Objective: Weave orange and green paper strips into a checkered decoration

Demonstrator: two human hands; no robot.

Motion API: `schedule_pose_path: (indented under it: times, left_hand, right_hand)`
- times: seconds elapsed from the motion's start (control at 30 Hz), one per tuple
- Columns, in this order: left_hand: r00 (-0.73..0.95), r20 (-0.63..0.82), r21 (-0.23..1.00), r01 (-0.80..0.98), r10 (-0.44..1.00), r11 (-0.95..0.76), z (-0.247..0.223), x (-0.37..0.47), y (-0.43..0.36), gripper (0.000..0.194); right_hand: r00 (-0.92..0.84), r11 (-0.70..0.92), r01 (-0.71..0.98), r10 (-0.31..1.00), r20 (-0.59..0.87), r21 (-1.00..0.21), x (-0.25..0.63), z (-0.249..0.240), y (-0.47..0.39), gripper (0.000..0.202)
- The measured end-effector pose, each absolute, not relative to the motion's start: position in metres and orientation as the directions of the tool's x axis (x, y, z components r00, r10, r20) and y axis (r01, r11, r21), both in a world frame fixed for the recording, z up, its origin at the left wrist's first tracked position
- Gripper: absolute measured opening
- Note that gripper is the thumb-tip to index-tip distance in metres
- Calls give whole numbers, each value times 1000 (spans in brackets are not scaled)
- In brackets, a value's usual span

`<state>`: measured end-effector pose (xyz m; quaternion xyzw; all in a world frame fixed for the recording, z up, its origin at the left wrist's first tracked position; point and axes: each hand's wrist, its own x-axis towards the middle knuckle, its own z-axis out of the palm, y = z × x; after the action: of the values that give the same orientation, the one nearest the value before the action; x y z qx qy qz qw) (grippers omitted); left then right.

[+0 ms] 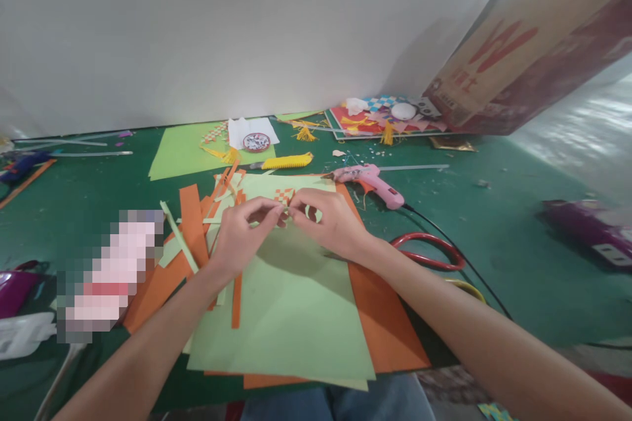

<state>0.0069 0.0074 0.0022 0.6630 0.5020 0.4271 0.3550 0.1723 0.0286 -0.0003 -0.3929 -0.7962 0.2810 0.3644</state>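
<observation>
My left hand [247, 230] and my right hand [323, 217] meet over the top of a pale green paper sheet [296, 316]. Thumb and fingers of each are pinched together, nearly touching. A small orange and white checkered paper piece [284, 195] shows at the fingertips; both hands appear to grip it, though its lower part is hidden. Orange paper strips [193, 223] and thin pale green strips [178, 237] lie left of my left hand. Orange sheets [380, 316] stick out from under the green one.
Beyond my hands lie a yellow cutter [288, 161] and a pink glue gun [370, 182] with a black cord. Red-handled scissors [429, 251] rest by my right forearm. A green sheet [182, 145], a craft-covered board [345, 125] and a paper bag [523, 52] stand farther back.
</observation>
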Motion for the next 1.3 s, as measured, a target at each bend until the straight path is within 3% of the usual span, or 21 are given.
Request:
schedule_pose_path:
  times: [1.3]
  left_hand:
    - [211,209,908,321,955,-269,3,5,8,19]
  right_hand:
    - [-488,624,380,762,424,-683,175,-2,28,11]
